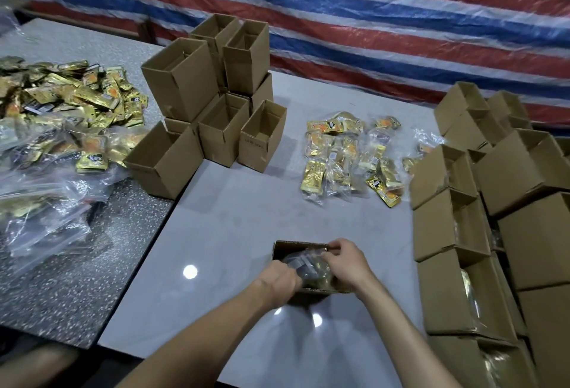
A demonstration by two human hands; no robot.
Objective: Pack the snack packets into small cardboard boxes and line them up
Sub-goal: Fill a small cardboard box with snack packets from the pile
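A small open cardboard box (285, 249) sits on the white table (234, 221) right in front of me. Inside it lies a clear plastic bag of gold snack packets (308, 267). My left hand (279, 279) reaches into the box from the left, its fingers curled on the bag. My right hand (345, 261) is curled over the bag at the box's right side, fingertips pinching the plastic near the far rim. Much of the bag is hidden under both hands.
Empty open boxes (216, 104) are stacked at the back centre. Bagged gold packets (348, 156) lie in the middle right. Packed boxes (481, 233) are stacked along the right edge. A heap of loose and bagged packets (61, 116) covers the speckled table at left.
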